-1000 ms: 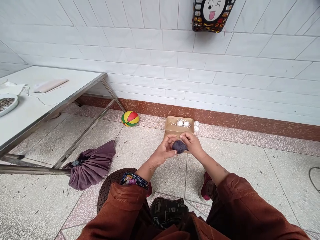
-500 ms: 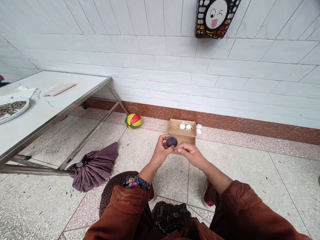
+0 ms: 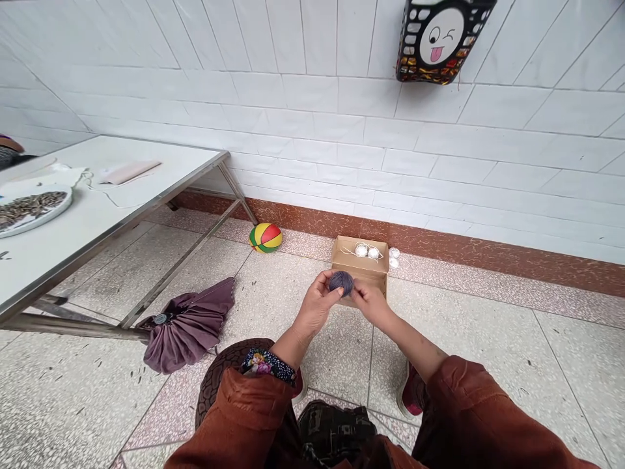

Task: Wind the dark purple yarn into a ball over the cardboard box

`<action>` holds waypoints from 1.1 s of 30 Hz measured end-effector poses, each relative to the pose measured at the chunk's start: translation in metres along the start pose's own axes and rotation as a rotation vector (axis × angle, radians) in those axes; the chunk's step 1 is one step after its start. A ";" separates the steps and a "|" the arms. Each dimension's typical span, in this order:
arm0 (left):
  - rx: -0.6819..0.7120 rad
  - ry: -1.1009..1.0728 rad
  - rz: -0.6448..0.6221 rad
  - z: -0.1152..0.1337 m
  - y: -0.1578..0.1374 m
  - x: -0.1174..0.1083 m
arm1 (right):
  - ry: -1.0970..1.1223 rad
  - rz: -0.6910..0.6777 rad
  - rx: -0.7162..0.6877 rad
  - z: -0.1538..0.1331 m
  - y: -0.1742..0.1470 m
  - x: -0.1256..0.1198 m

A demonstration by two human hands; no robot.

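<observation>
A dark grey-purple ball of yarn [image 3: 340, 283] is held in the fingers of my left hand [image 3: 315, 305], with the thumb across its near side. My right hand [image 3: 370, 301] is closed in a pinch at the ball's right edge, on its yarn; the strand itself is too thin to make out. Just beyond and below both hands an open cardboard box [image 3: 340, 251] sits on the floor, partly hidden by them. Inside it lie two white balls of string [image 3: 361, 250] with loose ends.
Small clear-white round items [image 3: 394, 258] stand right of the box. A striped ball [image 3: 266, 238] lies by the wall. On the left are a metal-framed table [image 3: 195, 163] bearing a plate [image 3: 68, 198], and a purple cloth [image 3: 195, 329]. A black basket [image 3: 415, 71] hangs above.
My right hand has come in closer against the yarn ball, its fingers now turned down at the ball's right side. The ball has turned a little in my left hand. The view has shifted slightly.
</observation>
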State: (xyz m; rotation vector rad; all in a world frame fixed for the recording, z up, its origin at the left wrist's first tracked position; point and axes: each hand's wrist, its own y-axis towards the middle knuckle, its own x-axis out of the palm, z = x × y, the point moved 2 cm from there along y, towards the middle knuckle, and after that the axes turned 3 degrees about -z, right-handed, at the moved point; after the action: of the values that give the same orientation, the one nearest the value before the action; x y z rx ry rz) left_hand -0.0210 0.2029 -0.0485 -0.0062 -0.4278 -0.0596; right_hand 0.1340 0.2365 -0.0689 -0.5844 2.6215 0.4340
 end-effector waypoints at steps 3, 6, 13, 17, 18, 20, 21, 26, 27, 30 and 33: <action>0.054 0.143 0.103 0.001 0.006 -0.006 | -0.053 -0.188 -0.181 -0.017 -0.009 0.007; 0.074 0.283 0.103 -0.001 0.007 -0.009 | -0.024 -0.223 -0.261 -0.035 -0.010 -0.003; -0.020 0.356 -0.090 -0.011 -0.005 -0.003 | -0.030 -0.062 -0.277 -0.038 0.009 -0.028; -0.074 0.222 -0.109 -0.012 -0.007 0.000 | -0.049 -0.044 -0.259 -0.030 0.009 -0.030; -0.089 0.184 -0.115 -0.012 -0.007 0.001 | -0.048 -0.045 -0.261 -0.029 0.008 -0.030; -0.103 0.138 -0.108 -0.012 -0.006 0.002 | -0.040 -0.044 -0.271 -0.028 0.007 -0.031; -0.100 0.133 -0.099 -0.012 -0.006 0.002 | -0.036 -0.043 -0.275 -0.028 0.006 -0.032; -0.096 0.129 -0.119 -0.014 -0.007 0.004 | -0.035 0.036 -0.250 -0.026 0.008 -0.036; -0.101 0.120 -0.134 -0.013 -0.008 0.005 | -0.028 0.064 -0.230 -0.024 0.009 -0.036; -0.108 0.087 -0.176 -0.010 -0.010 0.008 | 0.030 0.123 -0.145 -0.015 0.013 -0.035; -0.102 0.020 -0.208 -0.004 -0.011 0.010 | 0.100 0.125 -0.051 -0.004 0.015 -0.031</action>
State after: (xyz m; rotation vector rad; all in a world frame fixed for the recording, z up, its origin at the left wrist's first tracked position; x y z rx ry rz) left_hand -0.0111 0.1914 -0.0486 -0.0615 -0.4040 -0.2860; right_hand 0.1517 0.2579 -0.0481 -0.4711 2.7597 0.5234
